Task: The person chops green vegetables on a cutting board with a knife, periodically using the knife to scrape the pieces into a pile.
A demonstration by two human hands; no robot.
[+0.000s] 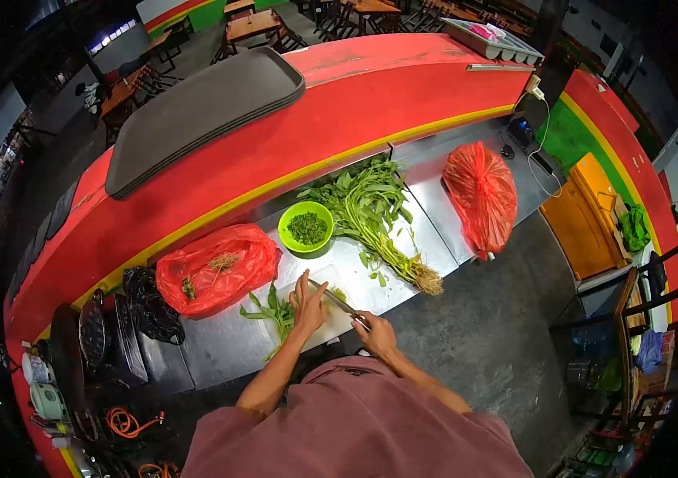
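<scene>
My right hand (377,333) is closed round the handle of a knife (340,301), whose blade points up and left over a white cutting board (322,325). My left hand (307,305) lies by the blade, its fingers bent over the board; what they hold, if anything, is hidden. Leafy green stems (278,315) stick out to the left of my left hand. Beyond the board stands a lime-green bowl (284,225) with chopped greens (306,229) in it. A big bunch of leafy greens with roots (372,215) lies on the metal counter to the right of the bowl.
An open red plastic bag (223,267) and a black bag (148,307) are on the counter at left. A tied red bag (482,197) sits at right. Dark trays (203,111) and a grey compartment tray (498,44) rest on the red ledge (403,72).
</scene>
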